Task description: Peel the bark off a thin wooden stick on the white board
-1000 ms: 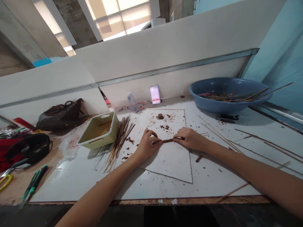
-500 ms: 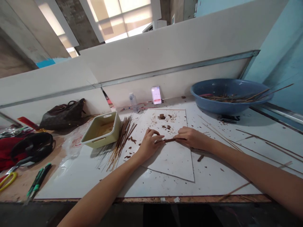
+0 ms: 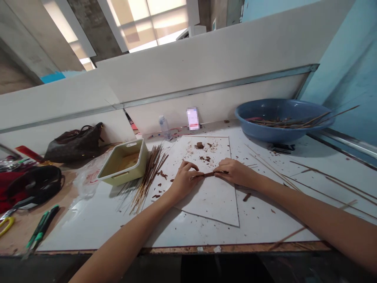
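Note:
Between my two hands a short brown stick (image 3: 209, 174) lies level, just over a white board (image 3: 207, 206). My left hand (image 3: 185, 177) pinches its left end between thumb and fingertips, with the index finger arched. At the other end, my right hand (image 3: 234, 172) has its thumb and fingers closed on the stick, hiding that part. Beyond the hands, a brown clay-like lump (image 3: 199, 145) and dark crumbs (image 3: 205, 158) are scattered over the board.
Thin sticks (image 3: 151, 171) lie bundled beside a green plastic basket (image 3: 122, 177) at left. A blue basin (image 3: 282, 135) holding long sticks stands at back right. Loose long sticks (image 3: 332, 177) cross the right side. A clear bottle (image 3: 165, 127) and phone (image 3: 192, 118) stand near the partition.
The whole view has shifted slightly. My left fingers sit lower and closer on the stick's end, and both hands keep hold of it.

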`<state>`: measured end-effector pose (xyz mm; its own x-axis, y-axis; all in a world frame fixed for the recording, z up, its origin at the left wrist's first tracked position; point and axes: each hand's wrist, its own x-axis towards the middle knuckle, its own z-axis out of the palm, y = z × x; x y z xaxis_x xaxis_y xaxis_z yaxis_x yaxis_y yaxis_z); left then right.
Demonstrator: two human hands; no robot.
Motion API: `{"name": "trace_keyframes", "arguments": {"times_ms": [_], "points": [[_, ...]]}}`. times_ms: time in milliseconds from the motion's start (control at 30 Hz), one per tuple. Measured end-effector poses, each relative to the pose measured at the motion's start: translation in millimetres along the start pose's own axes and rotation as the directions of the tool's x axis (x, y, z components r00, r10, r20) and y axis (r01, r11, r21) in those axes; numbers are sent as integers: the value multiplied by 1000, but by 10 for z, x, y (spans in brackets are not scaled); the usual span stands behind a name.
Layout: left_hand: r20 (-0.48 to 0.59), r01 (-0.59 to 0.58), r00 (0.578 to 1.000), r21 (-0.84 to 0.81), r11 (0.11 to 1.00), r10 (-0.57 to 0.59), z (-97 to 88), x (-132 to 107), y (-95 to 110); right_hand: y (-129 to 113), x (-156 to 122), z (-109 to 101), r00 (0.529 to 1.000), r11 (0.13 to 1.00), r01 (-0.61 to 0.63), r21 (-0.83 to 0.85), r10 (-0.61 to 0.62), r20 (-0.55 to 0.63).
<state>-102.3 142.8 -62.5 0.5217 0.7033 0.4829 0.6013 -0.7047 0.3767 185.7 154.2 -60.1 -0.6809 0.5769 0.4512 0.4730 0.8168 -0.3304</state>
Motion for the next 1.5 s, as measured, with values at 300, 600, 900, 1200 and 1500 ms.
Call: {"name": "trace_keyframes", "arguments": {"times_ms": [300, 600, 900, 1200, 1500], "points": [[1, 3, 1000, 30, 1000, -3, 17, 24, -8, 83, -14, 103, 1000, 1000, -3, 14, 3, -25], [-12, 42, 999, -11, 999, -42, 45, 22, -62, 92, -9, 73, 1000, 1000, -16, 13, 16, 0], [-48, 5, 999, 31, 1000, -4, 59, 7, -85, 90, 27, 53, 1000, 1000, -18, -2, 18, 10], [-110, -73, 991, 52, 996, 78, 12, -13, -6, 65, -15, -168, 993, 997, -36, 67, 29, 113], [16, -128, 992, -1, 992, 128, 1, -8, 76, 11, -20, -252, 977, 991, -128, 46, 118, 179]]}}
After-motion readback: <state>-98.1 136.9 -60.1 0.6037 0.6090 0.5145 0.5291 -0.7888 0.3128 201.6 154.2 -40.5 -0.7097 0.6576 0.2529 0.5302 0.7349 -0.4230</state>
